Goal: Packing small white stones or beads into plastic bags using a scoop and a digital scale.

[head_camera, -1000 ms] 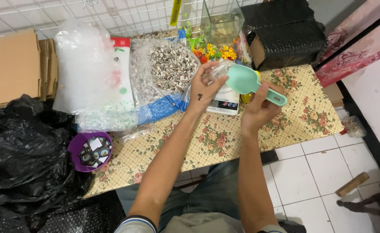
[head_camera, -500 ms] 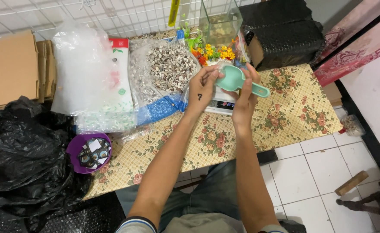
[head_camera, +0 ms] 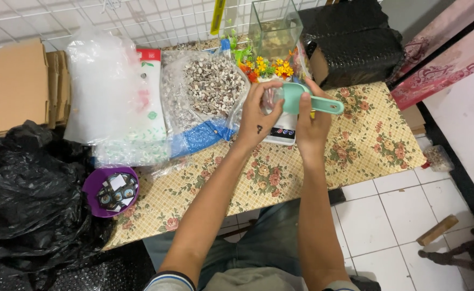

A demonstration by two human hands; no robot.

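Midway, by the look: right hand [head_camera: 311, 126] grips the teal scoop [head_camera: 297, 98] by its handle, tipped toward a small clear bag that the left hand [head_camera: 256, 119] pinches open over the digital scale [head_camera: 281, 134]; the big pebble bag [head_camera: 210, 86] at 10 o'clock remains mostly full. Against the earlier frame, the scoop sits lower, closer over the tabletop [head_camera: 371, 140].

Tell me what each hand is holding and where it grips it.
The right hand holds a teal scoop by the near part of its handle. The left hand grips a small clear bag at its mouth, against the scoop's bowl, above a small scale.
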